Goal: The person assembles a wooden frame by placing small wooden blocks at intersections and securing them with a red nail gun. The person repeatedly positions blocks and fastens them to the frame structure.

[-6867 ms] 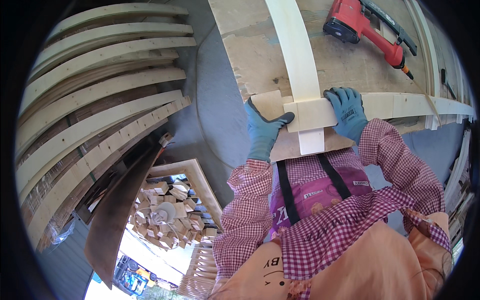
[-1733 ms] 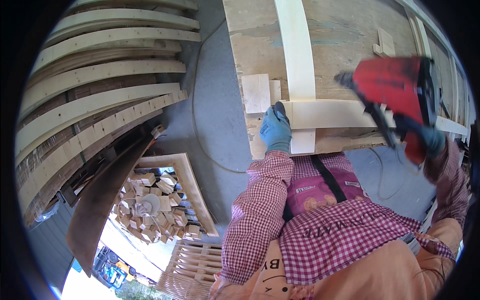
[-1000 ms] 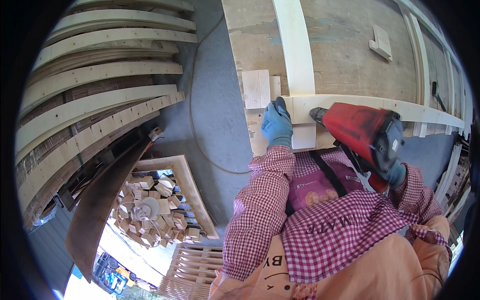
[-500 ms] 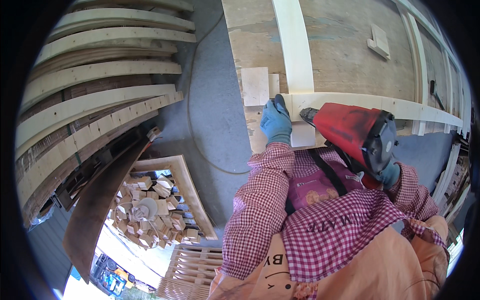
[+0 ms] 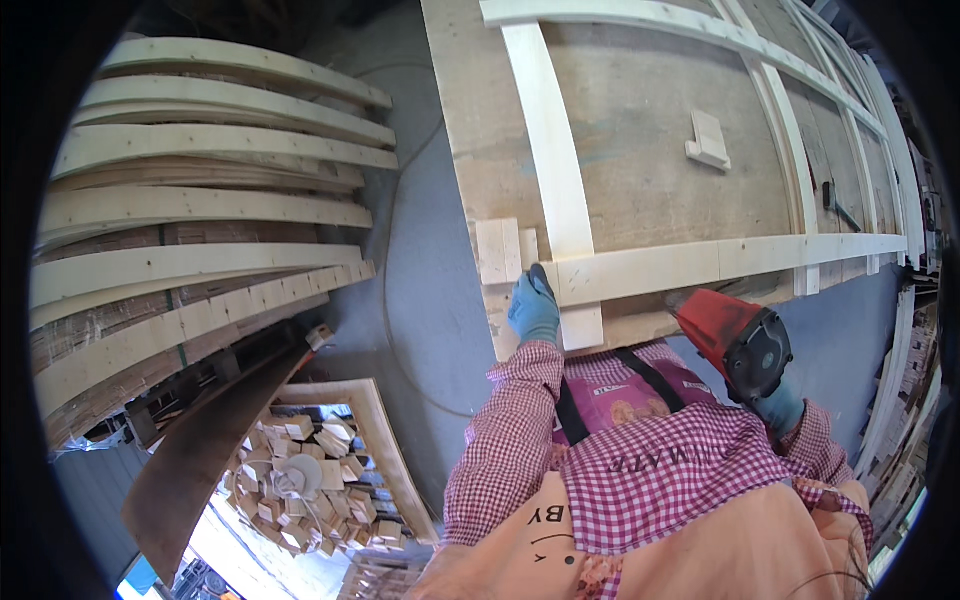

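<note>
My left hand, in a blue-grey work glove, is closed on the left end of a long pale wooden slat along the near side of the bench. A crosswise wooden board meets that slat beside my fingers, and a short board end juts out below the joint. In my gloved right hand is a red and black nail gun. Its nose points left toward the slat's near edge, apart from the joint. The right fingers are mostly hidden behind the tool.
The plywood bench top carries more of the slatted frame, a small wood block and a hammer. A flat wood block lies left of the joint. Stacked planks stand left; a wooden bin of offcuts is lower left.
The nail gun has moved right, away from the joint of slat and board. My left hand stays at the slat's end. The view has shifted, bringing more of the frame's far side in.
</note>
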`<control>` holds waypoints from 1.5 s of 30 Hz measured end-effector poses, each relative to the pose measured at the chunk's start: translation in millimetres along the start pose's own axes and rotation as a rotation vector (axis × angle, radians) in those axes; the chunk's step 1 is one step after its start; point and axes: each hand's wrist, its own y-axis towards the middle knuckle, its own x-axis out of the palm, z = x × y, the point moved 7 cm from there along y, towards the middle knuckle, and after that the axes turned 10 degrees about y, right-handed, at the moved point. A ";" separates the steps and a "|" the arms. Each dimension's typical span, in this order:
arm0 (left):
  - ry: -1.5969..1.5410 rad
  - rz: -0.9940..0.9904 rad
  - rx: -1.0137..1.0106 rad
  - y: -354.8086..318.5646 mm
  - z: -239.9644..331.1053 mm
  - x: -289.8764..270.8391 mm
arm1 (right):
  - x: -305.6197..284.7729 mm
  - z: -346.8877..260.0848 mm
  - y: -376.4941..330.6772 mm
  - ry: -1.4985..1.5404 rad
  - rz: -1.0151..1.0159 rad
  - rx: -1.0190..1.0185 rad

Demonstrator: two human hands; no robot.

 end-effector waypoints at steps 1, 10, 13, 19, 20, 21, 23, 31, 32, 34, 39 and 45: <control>0.015 0.053 -0.007 0.4 -13.0 1.8 | -5.9 1.5 5.9 0.064 -0.017 0.043; 0.102 0.049 -0.001 -1.1 -4.7 0.6 | -82.2 39.7 8.0 0.447 0.563 0.034; 0.146 0.081 -0.063 -5.2 -9.3 -11.8 | -116.3 19.8 59.8 0.104 0.276 0.203; 0.154 0.042 -0.149 -10.6 6.9 -21.5 | -127.6 81.7 133.6 -0.322 0.346 0.073; 0.109 0.045 -0.163 -9.0 3.8 -17.7 | -125.3 86.3 146.1 -0.396 0.319 0.034; 0.064 0.048 -0.176 -4.1 -5.6 -9.2 | -123.3 93.8 152.9 -0.417 0.292 0.064; 0.017 0.040 -0.208 -1.9 -21.4 0.1 | -113.4 92.8 164.5 -0.461 0.221 0.110; 0.079 -0.189 -0.255 2.1 -43.7 14.0 | -87.2 129.3 173.0 -0.348 0.187 0.137; 0.094 -0.197 -0.263 -0.9 -55.0 16.1 | -95.7 114.3 173.6 -0.314 0.188 0.131; 0.121 -0.278 -0.261 -0.4 -35.5 1.8 | -122.5 90.2 185.3 -0.442 -0.039 0.230; 0.317 -0.378 -0.096 1.7 -7.3 -41.6 | -222.6 32.5 270.5 -0.140 0.011 0.174; 0.311 0.018 0.075 47.3 37.9 -116.8 | -308.7 -70.5 459.9 -0.511 0.338 -0.223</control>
